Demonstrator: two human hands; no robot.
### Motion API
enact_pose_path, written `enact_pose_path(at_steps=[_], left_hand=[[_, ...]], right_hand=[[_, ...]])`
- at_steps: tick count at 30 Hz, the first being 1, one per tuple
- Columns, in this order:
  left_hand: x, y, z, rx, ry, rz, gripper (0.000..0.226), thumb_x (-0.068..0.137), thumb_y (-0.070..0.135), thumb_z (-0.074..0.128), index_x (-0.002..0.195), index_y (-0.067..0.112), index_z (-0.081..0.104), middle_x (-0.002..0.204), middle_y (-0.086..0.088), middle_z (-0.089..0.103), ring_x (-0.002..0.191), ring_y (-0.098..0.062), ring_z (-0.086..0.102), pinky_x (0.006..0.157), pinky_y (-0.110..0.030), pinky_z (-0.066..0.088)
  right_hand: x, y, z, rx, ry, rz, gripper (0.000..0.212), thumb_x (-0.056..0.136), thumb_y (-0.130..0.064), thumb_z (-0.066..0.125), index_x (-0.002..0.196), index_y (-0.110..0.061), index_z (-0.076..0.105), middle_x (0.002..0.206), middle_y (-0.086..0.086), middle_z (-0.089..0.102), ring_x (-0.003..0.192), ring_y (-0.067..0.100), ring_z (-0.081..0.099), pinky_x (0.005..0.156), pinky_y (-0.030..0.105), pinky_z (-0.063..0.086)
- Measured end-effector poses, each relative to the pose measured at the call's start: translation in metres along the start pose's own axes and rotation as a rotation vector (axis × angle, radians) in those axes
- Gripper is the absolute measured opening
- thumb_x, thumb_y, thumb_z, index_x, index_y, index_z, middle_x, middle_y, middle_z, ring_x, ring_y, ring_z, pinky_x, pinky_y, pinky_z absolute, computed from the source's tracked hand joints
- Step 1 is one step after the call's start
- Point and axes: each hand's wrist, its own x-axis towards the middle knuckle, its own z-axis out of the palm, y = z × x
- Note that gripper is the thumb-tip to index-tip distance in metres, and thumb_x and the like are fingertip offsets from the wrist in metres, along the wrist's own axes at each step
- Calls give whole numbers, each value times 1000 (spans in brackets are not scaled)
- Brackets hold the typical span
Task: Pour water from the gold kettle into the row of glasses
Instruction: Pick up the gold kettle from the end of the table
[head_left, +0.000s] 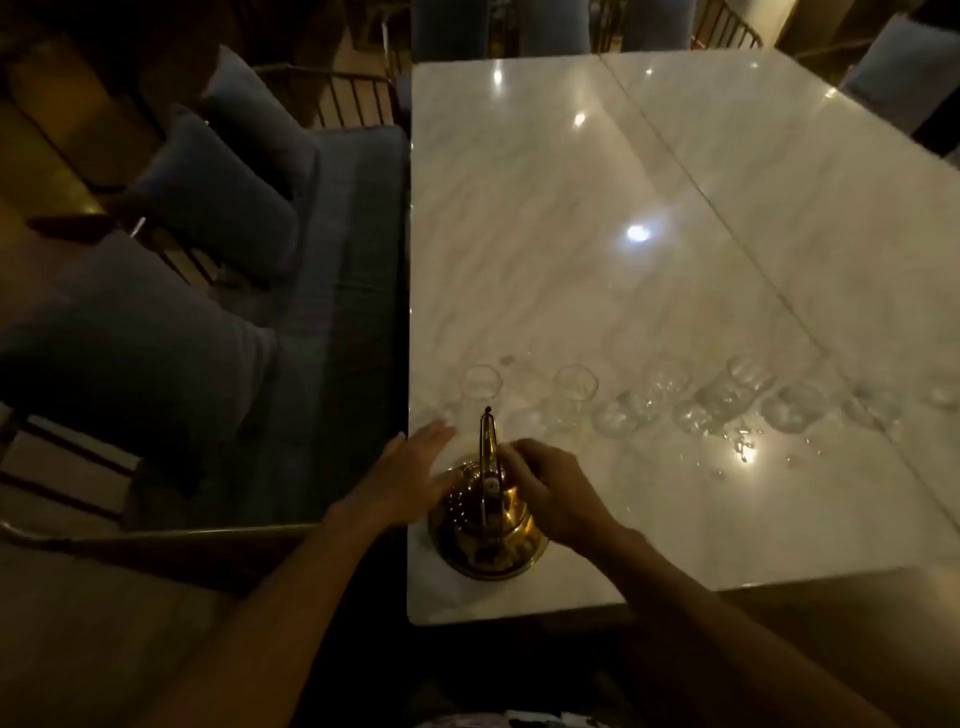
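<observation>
1. While the gold kettle (485, 525) stands upright near the front left corner of the marble table (571, 208), I see both hands at it and no lift begun.
2. The left hand (410, 467) is open, with its fingers straight and together. It lies along the kettle's left side and seems to rest against it.
3. The right hand (550, 491) has its fingers curled against the right side of the tall hoop handle (488, 441). The picture is dim, so I cannot tell whether they have closed round it.
4. The glasses (576, 397) stand in a row just beyond the kettle and run off to the right. They are clear and hard to make out. The leftmost glass (480, 387) is just behind the top of the handle.
5. I judge the step in hand to be getting a sure hold before the first pour. I would wrap the right hand fully round the top of the handle and keep the left hand flat on the body until the weight is taken.
6. I would lift straight up and clear the near glass, since it stands close enough to knock. Then I would tip slowly over the leftmost rim.
7. Droplets (743, 447) shine on the table by the right-hand glasses. The top may be slippery there, so I would pour gently.
</observation>
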Motion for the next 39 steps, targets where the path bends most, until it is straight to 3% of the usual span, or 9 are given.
enact_pose_path(at_steps=[3,5,8,15,20,24,30,34,39], left_hand=[[-2,-4,16,-49,-57,36,67,95,49,58,156,37,31,163,4,35,151,-30,33,123,-55,31],[-3,-4,27,-103,-103,46,56,93,50,54,146,45,39,147,8,51,134,-25,52,110,-53,48],[-6,-5,35,-121,-134,76,51,99,37,55,147,45,39,149,10,49,135,-16,52,112,-49,47],[-1,-22,52,-98,-158,133,63,90,69,57,144,41,40,147,10,48,132,-20,54,108,-52,49],[-6,-19,62,-29,-169,221,91,90,65,61,161,37,14,170,6,16,155,-21,24,125,-49,28],[0,-16,65,-27,-137,286,96,90,71,52,162,35,1,173,3,8,159,-21,12,127,-52,22],[20,-14,60,-91,-111,299,93,88,76,56,160,33,17,164,3,34,148,-22,41,113,-52,45],[24,-12,58,-161,-86,351,90,90,71,58,159,28,21,163,0,37,145,-21,44,111,-50,48],[34,-10,49,-233,-66,409,84,90,63,64,156,27,25,155,-2,47,134,-20,55,102,-47,56]], right_hand=[[-6,0,25,101,15,82,42,87,-43,60,120,-18,54,95,0,72,79,6,72,70,21,58],[-9,3,39,118,59,85,56,79,-49,67,125,-21,49,100,2,72,85,10,72,76,30,60],[-6,4,48,173,136,120,59,80,-47,65,131,-26,46,99,4,71,81,16,72,73,42,61],[-18,7,57,279,341,111,39,90,-26,62,127,-17,55,100,4,72,83,15,73,75,38,61],[-21,8,55,301,444,102,34,87,-16,67,121,-16,62,87,5,74,77,17,74,68,35,62],[-2,0,45,287,498,170,36,88,-19,66,124,-17,62,87,5,73,71,15,72,64,29,61],[13,-9,35,175,461,145,40,89,-22,65,128,-15,60,97,13,74,68,12,70,64,31,62],[20,-15,30,133,484,131,40,89,-20,65,128,-12,60,96,10,74,66,17,71,62,31,61],[40,-26,22,52,473,102,39,90,-21,63,127,-9,60,126,6,65,96,18,69,85,36,58]])
